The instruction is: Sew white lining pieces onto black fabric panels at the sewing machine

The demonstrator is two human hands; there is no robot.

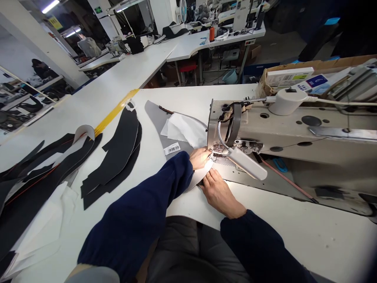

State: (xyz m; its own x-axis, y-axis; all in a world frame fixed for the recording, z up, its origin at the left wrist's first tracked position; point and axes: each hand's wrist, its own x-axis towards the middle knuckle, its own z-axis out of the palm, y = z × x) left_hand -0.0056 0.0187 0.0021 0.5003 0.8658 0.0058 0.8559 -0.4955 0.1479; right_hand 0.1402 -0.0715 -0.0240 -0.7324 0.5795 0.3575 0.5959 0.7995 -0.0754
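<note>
A light grey curved fabric piece (199,177) lies at the needle area of a sewing machine (279,122), lit by a small white lamp (249,164). My left hand (200,158) is closed on this piece close beside the needle, its fingertips partly hidden by the machine head. Nearer to me, my right hand (219,192) lies over the piece's right edge with its fingers stretched out and pressing down. Behind the left hand is a larger grey fabric panel (154,116), bearing a white barcode label (172,148) and a crumpled white sheet (185,127).
Dark cut fabric pieces (114,153) lie on the table left of my arm. Further left are long dark strips (50,181) and white sheets (41,232). A cardboard box (266,82) of small packages stands behind the machine. Yellow tape (118,110) crosses the table.
</note>
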